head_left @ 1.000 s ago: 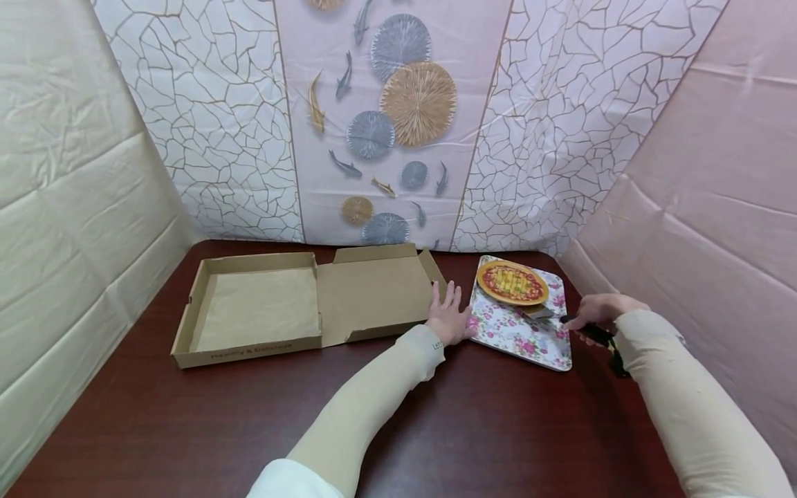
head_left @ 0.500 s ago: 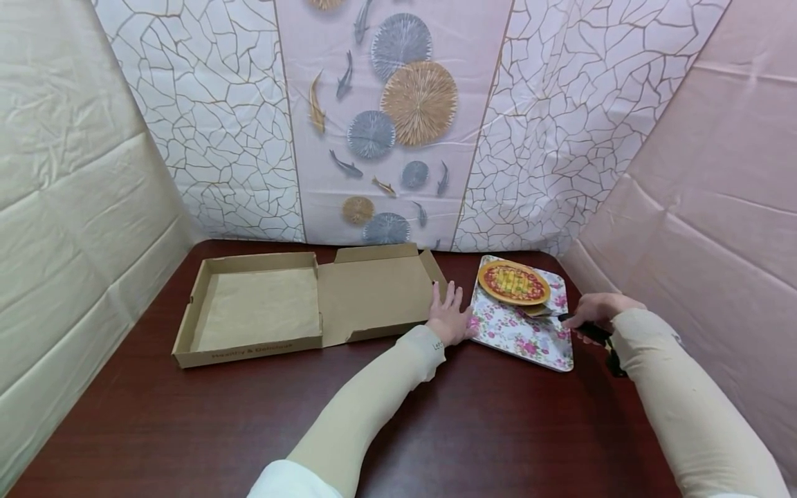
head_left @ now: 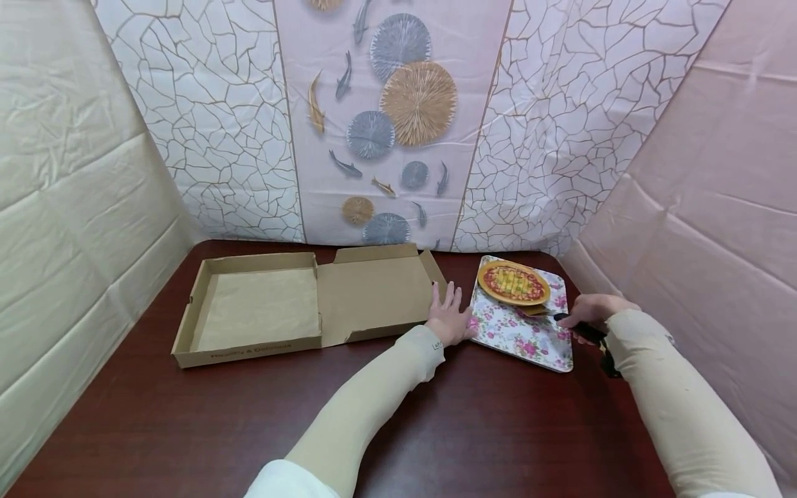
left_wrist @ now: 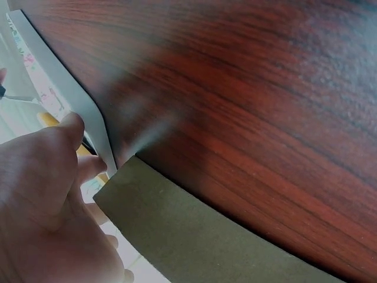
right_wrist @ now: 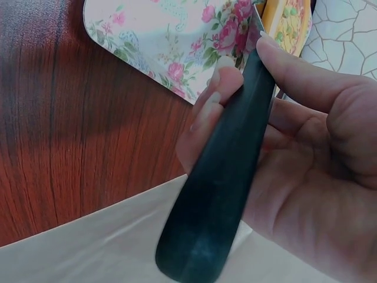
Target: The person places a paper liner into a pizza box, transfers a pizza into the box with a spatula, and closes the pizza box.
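At the red table (head_left: 492,429), a black handle (right_wrist: 215,183) was gripped by the right hand (head_left: 599,308) near the pizza (head_left: 513,282), the flowered tray (head_left: 521,337) touched by the spread left hand (head_left: 448,320).

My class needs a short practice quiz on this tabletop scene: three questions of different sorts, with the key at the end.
1. Name the item held in the right grip.
2. True or false: the pizza lies inside the cardboard pizza box.
3. Fill in: in the head view, the cardboard pizza box is to the ____ of the floral tray.

Key: 1. A black-handled server. 2. False; it is over the floral tray. 3. Left.
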Available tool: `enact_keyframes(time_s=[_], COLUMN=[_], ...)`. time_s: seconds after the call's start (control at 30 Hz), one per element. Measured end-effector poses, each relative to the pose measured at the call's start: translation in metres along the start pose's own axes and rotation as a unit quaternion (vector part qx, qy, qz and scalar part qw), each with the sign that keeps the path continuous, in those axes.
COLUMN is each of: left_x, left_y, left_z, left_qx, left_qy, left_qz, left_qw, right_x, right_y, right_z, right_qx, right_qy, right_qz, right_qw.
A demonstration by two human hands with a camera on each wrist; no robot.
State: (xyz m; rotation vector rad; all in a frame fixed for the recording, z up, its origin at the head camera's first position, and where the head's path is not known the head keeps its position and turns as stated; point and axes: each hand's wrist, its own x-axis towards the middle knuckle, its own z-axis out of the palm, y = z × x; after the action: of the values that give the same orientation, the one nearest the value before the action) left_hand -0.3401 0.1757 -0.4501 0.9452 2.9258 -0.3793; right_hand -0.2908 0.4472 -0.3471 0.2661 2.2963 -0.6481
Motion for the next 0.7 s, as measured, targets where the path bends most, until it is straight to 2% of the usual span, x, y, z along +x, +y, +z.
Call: enact_keyframes(time_s=[0.03, 0.13, 0.2, 0.23, 0.27, 0.43, 0.7], left_x=[0.006, 0.007, 0.006, 0.005, -0.002, -0.007, -0.007], left_y=[0.001, 0.001, 0.001, 0.0, -0.001, -0.003, -0.002], left_z=[0.007, 0.008, 0.007, 0.006, -0.001, -0.004, -0.004], left_qx=[0.001, 0.003, 0.005, 0.005, 0.006, 0.002, 0.001], left_qy=[0.007, 0.004, 0.006, 0.009, 0.003, 0.019, 0.024], left_qz=[-0.001, -0.003, -0.001, 0.001, 0.003, 0.01, 0.008], left_qw=[1.0, 1.0, 1.0, 0.9999, 1.0, 0.9998, 0.9997], right_x=[0.0, 0.002, 0.002, 0.003, 0.003, 0.005, 0.011], right_y=[0.0, -0.001, -0.001, -0.002, -0.001, -0.001, 0.0], right_z=[0.001, 0.002, 0.003, 0.004, 0.004, 0.006, 0.006], right_qx=[-0.008, -0.025, -0.037, -0.033, -0.026, 0.004, -0.036], right_qy=[0.002, 0.008, 0.014, 0.015, 0.017, 0.022, 0.037], right_qz=[-0.004, -0.007, -0.01, -0.009, -0.006, -0.005, -0.015], right_qw=[1.0, 0.9996, 0.9992, 0.9993, 0.9995, 0.9997, 0.9986])
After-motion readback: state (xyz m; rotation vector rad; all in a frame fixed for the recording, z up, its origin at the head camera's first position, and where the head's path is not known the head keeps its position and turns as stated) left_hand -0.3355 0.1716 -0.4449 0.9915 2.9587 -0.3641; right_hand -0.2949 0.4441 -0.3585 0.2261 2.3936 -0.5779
